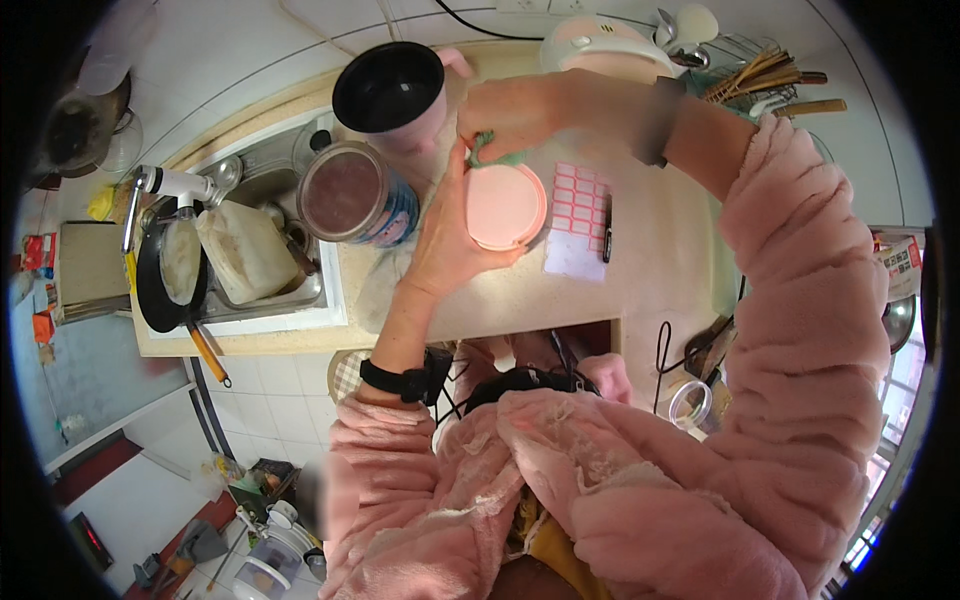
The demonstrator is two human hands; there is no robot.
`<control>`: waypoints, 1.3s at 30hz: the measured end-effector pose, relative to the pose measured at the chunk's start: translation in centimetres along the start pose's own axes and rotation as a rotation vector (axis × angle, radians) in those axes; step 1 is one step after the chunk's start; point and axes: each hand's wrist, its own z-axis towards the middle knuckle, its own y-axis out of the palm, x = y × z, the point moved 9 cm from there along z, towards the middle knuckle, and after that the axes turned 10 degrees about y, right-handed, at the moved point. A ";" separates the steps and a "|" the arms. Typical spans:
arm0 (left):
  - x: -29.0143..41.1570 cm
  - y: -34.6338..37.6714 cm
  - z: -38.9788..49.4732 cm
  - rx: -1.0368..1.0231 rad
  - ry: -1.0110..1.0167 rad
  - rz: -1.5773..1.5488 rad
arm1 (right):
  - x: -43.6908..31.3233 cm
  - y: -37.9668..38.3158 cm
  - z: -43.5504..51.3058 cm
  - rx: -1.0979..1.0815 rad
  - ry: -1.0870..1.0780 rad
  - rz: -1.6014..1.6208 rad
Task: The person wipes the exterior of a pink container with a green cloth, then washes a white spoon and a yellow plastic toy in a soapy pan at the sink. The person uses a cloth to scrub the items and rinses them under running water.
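A round pink lidded container (504, 206) is held over the counter by my left hand (450, 232), whose fingers and thumb wrap its left and near sides. My right hand (510, 112) pinches a green cloth (491, 152) against the container's far edge. Part of the cloth is hidden under my fingers. Right of the container lie a sheet of red-bordered labels (577, 199) and a black marker pen (608, 229). To the left stands a large tin with a translucent lid (345, 191). Behind it is a pink pot with a black interior (390, 86).
At left, a metal sink (307, 292) holds a plastic jug (244, 251) beside a black frying pan (161, 307) and a faucet (180, 184). A white and pink appliance (600, 49) and a rack of chopsticks (750, 79) stand at the back. A clear plastic bag (382, 289) lies near the tin.
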 end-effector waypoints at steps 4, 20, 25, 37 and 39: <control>0.2 0.1 -0.2 0.000 0.018 0.097 | 3.1 1.1 -1.2 0.193 0.147 0.116; 1.9 0.1 -0.6 0.105 0.100 0.125 | 2.8 15.5 -11.1 0.331 0.821 1.488; 2.1 0.1 -0.7 0.113 0.157 0.125 | -0.9 18.6 -10.4 0.800 0.739 1.950; 2.5 0.2 -0.8 0.116 0.177 0.157 | -0.2 9.4 -14.9 1.169 0.763 0.477; 2.5 0.1 -0.7 0.109 0.165 0.154 | 0.9 10.1 -15.9 1.232 0.842 0.668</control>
